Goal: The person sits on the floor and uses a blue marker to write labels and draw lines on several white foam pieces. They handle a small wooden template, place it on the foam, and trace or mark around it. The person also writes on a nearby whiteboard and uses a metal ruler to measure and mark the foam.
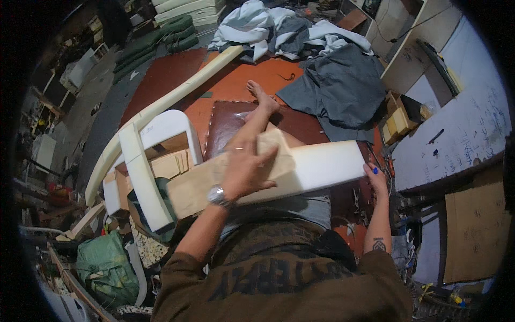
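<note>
A long white and cream foam piece (326, 165), with a raised block near its middle, lies across my lap. My left hand (247, 171) is spread over its cream part, fingers apart and slightly blurred. At the far right end, my right hand (376, 177) grips the foam's edge; a small blue thing, perhaps a pen, shows between its fingers. Left of my lap stands a white foam-covered frame (169, 124) with an open compartment. A cream foam strip (145, 177) leans across that frame, and a long curved foam strip (173, 102) runs behind it.
Grey fabric (338, 88) and a white and grey cloth heap (249, 28) lie ahead on an orange and maroon mat (169, 76). A box with foam pieces (398, 120) sits at right beside a white panel (454, 137). A green sack (106, 265) is at lower left.
</note>
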The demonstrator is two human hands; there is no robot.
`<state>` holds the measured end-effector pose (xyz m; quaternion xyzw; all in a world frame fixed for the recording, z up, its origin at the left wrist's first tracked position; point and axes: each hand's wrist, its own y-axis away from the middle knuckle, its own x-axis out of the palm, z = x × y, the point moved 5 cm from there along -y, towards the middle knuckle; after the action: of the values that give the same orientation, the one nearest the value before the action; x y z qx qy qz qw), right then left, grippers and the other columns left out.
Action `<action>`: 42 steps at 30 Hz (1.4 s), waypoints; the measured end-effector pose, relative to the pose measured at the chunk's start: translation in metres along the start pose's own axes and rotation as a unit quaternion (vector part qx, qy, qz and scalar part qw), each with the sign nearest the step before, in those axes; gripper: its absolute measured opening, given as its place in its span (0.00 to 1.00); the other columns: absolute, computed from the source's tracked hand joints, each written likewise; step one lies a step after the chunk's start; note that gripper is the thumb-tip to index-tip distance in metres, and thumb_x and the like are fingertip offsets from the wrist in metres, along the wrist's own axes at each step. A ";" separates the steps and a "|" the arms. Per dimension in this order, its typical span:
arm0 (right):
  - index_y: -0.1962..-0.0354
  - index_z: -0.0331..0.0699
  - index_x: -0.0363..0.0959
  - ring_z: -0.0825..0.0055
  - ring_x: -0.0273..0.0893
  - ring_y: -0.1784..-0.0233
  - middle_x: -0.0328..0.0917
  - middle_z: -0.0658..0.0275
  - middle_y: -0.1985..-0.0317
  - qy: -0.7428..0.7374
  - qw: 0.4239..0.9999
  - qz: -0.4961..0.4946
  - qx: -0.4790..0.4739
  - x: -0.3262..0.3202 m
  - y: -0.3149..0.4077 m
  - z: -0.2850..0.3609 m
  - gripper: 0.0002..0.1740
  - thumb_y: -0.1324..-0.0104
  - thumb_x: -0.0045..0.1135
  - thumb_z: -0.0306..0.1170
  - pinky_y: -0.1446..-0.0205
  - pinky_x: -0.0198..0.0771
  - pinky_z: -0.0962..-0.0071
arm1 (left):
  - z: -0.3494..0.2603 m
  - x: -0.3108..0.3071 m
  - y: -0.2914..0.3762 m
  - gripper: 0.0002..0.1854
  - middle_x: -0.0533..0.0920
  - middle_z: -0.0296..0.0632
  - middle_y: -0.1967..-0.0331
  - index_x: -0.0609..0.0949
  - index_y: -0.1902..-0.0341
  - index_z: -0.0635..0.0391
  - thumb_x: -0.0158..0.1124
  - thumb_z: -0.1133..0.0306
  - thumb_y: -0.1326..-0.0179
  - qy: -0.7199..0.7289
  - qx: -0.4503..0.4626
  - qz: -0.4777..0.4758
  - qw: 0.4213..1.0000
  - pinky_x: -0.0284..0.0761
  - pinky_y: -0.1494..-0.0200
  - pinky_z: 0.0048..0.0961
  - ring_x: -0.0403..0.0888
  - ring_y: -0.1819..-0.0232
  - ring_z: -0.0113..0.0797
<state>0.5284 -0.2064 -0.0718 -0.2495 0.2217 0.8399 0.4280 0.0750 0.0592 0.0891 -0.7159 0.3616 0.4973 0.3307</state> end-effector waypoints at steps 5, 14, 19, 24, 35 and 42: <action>0.35 0.32 0.80 0.65 0.88 0.47 0.89 0.54 0.46 0.040 0.990 -0.126 -0.039 -0.052 0.006 0.016 0.30 0.25 0.68 0.46 0.42 0.80 0.65 | -0.015 0.070 -0.019 0.57 0.63 0.59 0.18 0.74 0.20 0.37 0.86 0.38 0.56 0.051 0.039 0.028 0.998 0.59 0.22 0.69 0.62 0.20 0.68; 0.32 0.35 0.74 0.73 0.85 0.71 0.87 0.63 0.53 -0.171 0.974 -0.015 0.145 -0.005 0.017 -0.031 0.38 0.27 0.68 0.54 0.78 0.73 0.75 | 0.216 0.048 0.166 0.36 0.81 0.50 0.31 0.70 0.21 0.68 0.64 0.53 0.21 0.347 -0.473 -0.209 0.782 0.80 0.40 0.30 0.84 0.39 0.34; 0.41 0.47 0.80 0.77 0.84 0.60 0.87 0.72 0.54 -0.381 0.886 0.030 0.262 0.046 0.008 -0.054 0.34 0.35 0.76 0.58 0.75 0.66 0.75 | 0.176 0.097 0.206 0.31 0.84 0.41 0.38 0.77 0.28 0.65 0.67 0.54 0.23 0.613 -0.422 -0.130 0.655 0.78 0.41 0.28 0.82 0.46 0.28; 0.39 0.40 0.78 0.71 0.86 0.56 0.87 0.65 0.49 -0.340 0.913 0.069 0.214 -0.029 0.016 -0.046 0.31 0.29 0.70 0.52 0.60 0.82 0.65 | 0.137 0.079 0.213 0.29 0.86 0.40 0.39 0.78 0.29 0.64 0.71 0.59 0.26 0.640 -0.405 -0.129 0.640 0.78 0.38 0.30 0.82 0.42 0.27; 0.38 0.26 0.80 0.73 0.81 0.53 0.86 0.57 0.52 0.099 0.980 0.173 0.009 0.046 0.072 0.109 0.26 0.23 0.66 0.38 0.45 0.79 0.69 | 0.087 0.056 0.268 0.20 0.91 0.39 0.52 0.86 0.37 0.66 0.66 0.63 0.21 0.392 -0.558 -0.261 0.684 0.81 0.49 0.26 0.85 0.54 0.24; 0.35 0.24 0.75 0.41 0.80 0.47 0.81 0.39 0.51 0.265 0.898 0.289 -0.199 0.167 0.142 0.215 0.32 0.29 0.68 0.37 0.39 0.75 0.54 | 0.091 0.056 0.247 0.22 0.90 0.43 0.45 0.82 0.31 0.68 0.64 0.65 0.20 0.397 -0.564 -0.232 0.686 0.79 0.41 0.27 0.85 0.46 0.26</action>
<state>0.2763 -0.0551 0.0164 -0.4675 0.2173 0.8562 0.0334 -0.1635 -0.0036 -0.0184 -0.9590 -0.0674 0.1835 -0.2052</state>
